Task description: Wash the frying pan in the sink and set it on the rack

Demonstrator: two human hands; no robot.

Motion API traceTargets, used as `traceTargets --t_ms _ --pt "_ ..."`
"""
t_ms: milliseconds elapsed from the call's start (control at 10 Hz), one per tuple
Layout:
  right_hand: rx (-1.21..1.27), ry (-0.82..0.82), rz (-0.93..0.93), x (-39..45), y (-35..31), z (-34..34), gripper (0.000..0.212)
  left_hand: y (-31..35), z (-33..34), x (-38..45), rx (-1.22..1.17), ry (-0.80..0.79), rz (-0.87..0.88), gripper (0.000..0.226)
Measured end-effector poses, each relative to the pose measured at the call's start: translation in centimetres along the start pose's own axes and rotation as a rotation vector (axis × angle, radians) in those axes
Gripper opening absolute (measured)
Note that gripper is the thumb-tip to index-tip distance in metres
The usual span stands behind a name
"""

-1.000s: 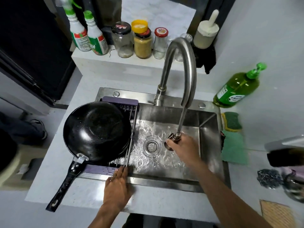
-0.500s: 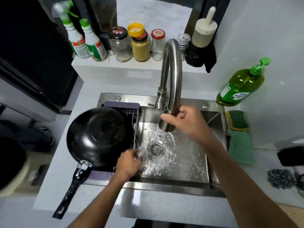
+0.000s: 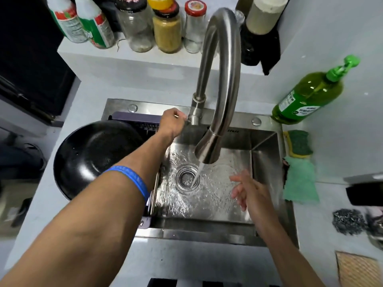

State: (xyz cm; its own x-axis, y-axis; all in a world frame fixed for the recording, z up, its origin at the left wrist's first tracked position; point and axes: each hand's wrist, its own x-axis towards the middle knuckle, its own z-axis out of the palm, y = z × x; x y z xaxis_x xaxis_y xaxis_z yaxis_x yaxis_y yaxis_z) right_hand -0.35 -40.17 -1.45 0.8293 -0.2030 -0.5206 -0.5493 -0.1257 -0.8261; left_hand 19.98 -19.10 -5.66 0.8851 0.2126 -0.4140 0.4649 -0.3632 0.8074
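Black round frying pan (image 3: pixel 93 156) sits on the purple-edged wire rack (image 3: pixel 134 119) over the stainless steel sink's (image 3: pixel 207 233) left side, nothing touching it. Left hand (image 3: pixel 172 122) reaches across to the base of the curved steel faucet (image 3: pixel 219 79), fingers curled at the small lever there; grip itself not clear. Right hand (image 3: pixel 246 191) hangs over the basin w/ fingers loose and spread, holding nothing, just right of the water stream running into the drain (image 3: pixel 186 179). Green dish soap bottle (image 3: pixel 308 96) leans at the right wall, green-yellow sponge (image 3: pixel 298 143) near it.
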Motion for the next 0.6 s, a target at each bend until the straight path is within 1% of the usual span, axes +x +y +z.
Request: traceTargets --t_ms 100,200,300,400,500,600 --pt "-0.017 0.009 0.014 0.0 0.6 0.3 0.044 0.6 0.1 -0.9 0.086 -0.011 0.097 0.021" --pt "-0.02 0.002 0.014 0.1 0.7 0.6 0.042 1.7 0.3 -1.3 0.139 -0.074 0.201 0.02" --pt "-0.026 -0.031 -0.001 -0.2 1.3 0.9 0.035 2.9 0.4 -1.5 0.131 -0.123 0.278 0.017" --pt "-0.076 -0.042 -0.028 -0.5 1.3 1.1 0.022 3.8 0.0 -1.8 0.032 -0.192 0.186 0.013" --pt "-0.165 0.041 -0.134 -2.4 -2.2 -2.0 0.014 4.1 -3.8 -5.4 -0.011 -0.334 0.137 0.028" --pt "-0.069 0.162 -0.298 -5.0 -6.5 -5.4 0.015 5.2 -8.0 -10.0 -0.055 -0.324 0.282 0.027"
